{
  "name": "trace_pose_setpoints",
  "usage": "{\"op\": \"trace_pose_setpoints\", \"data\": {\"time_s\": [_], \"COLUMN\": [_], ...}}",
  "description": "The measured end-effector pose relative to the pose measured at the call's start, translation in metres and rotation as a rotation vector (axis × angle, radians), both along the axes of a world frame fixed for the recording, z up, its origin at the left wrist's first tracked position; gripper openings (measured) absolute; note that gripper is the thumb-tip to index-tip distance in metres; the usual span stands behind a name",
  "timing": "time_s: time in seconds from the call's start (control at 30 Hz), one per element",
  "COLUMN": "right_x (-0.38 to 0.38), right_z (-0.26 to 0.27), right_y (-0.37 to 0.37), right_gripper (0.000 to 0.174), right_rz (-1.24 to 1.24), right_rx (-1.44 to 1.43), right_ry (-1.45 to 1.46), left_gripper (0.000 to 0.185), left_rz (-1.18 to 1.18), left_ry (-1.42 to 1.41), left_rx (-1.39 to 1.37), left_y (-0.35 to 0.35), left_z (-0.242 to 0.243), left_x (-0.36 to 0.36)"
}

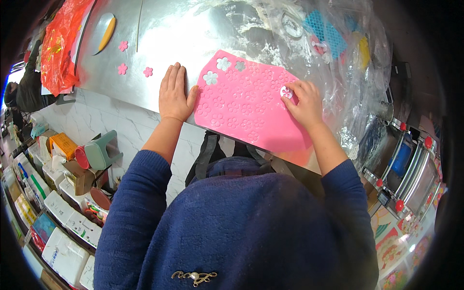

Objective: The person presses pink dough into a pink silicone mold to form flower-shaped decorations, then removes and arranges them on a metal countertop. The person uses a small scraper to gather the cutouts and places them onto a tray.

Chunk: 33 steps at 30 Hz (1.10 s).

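Note:
A rolled-out pink sheet (232,96), which looks like fondant or dough, lies at the near edge of a metal worktable (156,40). Many flower outlines are pressed into it, and three flower-shaped holes near its far left corner show the metal. Between thumb and fingers, my right hand (304,101) grips a small white flower cutter (286,92) at the sheet's right side. My left hand (175,92) rests flat on the metal, its thumb at the sheet's left edge. Left of it lie three pink flower cut-outs (148,71).
A scraper with a yellow handle (107,35) and a thin rod (139,27) lie farther back. White powder (203,16) dusts the table. Clear plastic sheeting (348,83) covers the right side, beside a roller machine (409,166). A red plastic bag (61,47) sits left.

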State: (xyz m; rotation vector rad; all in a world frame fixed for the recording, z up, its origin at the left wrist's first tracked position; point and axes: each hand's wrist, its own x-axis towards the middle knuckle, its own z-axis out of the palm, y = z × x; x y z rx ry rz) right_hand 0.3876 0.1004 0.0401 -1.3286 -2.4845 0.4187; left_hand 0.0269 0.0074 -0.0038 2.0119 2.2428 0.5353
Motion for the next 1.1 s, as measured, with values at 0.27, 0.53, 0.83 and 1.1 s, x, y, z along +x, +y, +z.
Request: {"op": "trace_pose_setpoints", "data": {"time_s": [0.27, 0.53, 0.83, 1.1], "right_x": [-0.002, -0.037, -0.149, -0.077], "right_z": [0.009, 0.007, -0.036, -0.006], "right_y": [0.013, 0.047, 0.148, 0.082], "right_gripper": [0.034, 0.038, 0.045, 0.037], "right_rz": [0.096, -0.057, -0.119, -0.029], "right_rx": [-0.065, -0.121, 0.100, -0.088], "right_ry": [-0.103, 0.046, 0.015, 0.059], "left_gripper": [0.064, 0.062, 0.062, 0.066], "left_rz": [0.001, -0.004, -0.021, -0.012], "left_ry": [-0.012, -0.062, -0.071, 0.011], "left_rx": [0.000, -0.004, 0.009, -0.002], "left_y": [0.000, 0.000, 0.000, 0.001], "left_z": [0.000, 0.006, 0.005, 0.001], "left_x": [0.000, 0.001, -0.001, -0.001]}}
